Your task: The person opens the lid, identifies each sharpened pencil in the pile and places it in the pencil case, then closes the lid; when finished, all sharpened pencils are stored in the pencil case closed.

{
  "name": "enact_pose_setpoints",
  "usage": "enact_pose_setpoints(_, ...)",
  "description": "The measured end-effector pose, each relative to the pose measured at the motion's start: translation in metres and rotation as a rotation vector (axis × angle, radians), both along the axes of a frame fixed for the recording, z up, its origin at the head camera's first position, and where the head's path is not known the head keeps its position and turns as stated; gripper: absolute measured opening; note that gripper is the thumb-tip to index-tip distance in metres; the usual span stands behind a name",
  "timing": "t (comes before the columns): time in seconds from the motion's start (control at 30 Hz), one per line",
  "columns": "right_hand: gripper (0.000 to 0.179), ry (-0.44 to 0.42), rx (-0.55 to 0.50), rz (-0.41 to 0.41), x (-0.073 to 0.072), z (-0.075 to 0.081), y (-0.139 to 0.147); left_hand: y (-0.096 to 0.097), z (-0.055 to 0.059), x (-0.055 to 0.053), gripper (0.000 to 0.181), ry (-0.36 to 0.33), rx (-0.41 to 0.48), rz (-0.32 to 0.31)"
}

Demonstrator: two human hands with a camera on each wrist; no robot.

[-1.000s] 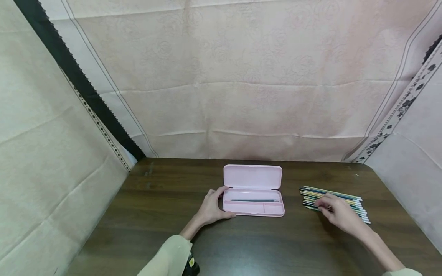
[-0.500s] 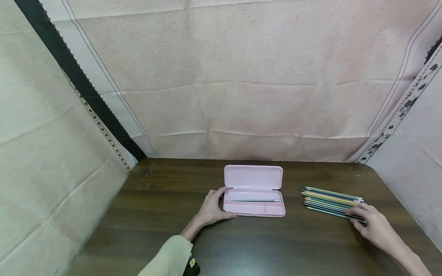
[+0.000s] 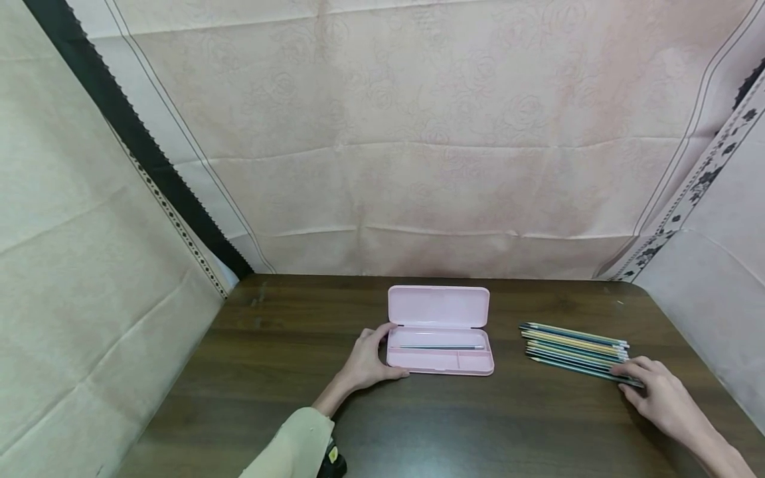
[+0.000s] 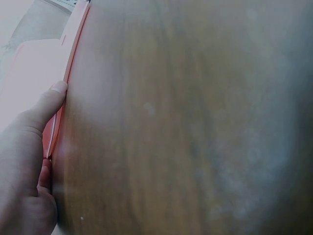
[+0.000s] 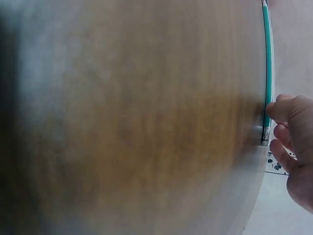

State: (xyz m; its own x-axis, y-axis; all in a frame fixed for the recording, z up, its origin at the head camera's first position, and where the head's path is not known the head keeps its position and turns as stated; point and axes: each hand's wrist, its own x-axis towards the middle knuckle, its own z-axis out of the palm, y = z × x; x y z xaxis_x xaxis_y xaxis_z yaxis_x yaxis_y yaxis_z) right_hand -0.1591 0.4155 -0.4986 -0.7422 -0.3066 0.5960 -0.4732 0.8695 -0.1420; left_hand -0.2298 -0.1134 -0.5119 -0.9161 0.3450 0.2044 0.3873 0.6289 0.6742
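A pink pencil case (image 3: 439, 360) lies open on the table with its lid (image 3: 438, 306) folded back. One pencil (image 3: 442, 347) rests in its long compartment. My left hand (image 3: 366, 360) grips the case's left end, thumb at the front edge and fingers behind. To the right, several green, blue and yellow pencils (image 3: 574, 342) lie side by side, tips pointing left. With thumb and fingers, my right hand (image 3: 663, 396) pinches the nearest green pencil (image 5: 268, 63) close to its eraser end. In the left wrist view, the thumb (image 4: 46, 105) presses the case's rim.
The dark wooden table (image 3: 454, 425) has a patterned pale cloth (image 3: 418, 166) hanging behind it. More cloth hangs along the left and right sides. A black strap (image 3: 332, 460) shows at the left wrist.
My right hand has moved from above the middle of the pencils to their right, eraser ends, and now pinches the nearest one. The left hand and pencil case have stayed put.
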Motion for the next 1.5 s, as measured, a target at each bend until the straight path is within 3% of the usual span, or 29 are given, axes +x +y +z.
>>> enact_pose_setpoints(0.73,0.043,-0.039,0.055,0.006,-0.0030,0.0009,0.0005,0.0001,0.0002,-0.0005,0.091,0.006,-0.003,-0.002)
enact_pose_setpoints(1.1,0.038,-0.123,0.118,-0.005,-0.0022,0.0046,-0.0008,0.0000,0.0011,0.0020,0.091,-0.001,-0.004,0.001)
enact_pose_setpoints(1.5,0.039,-0.082,0.110,0.057,-0.0052,0.0031,-0.0015,0.0003,0.0023,0.0027,0.091,-0.018,0.005,0.009)
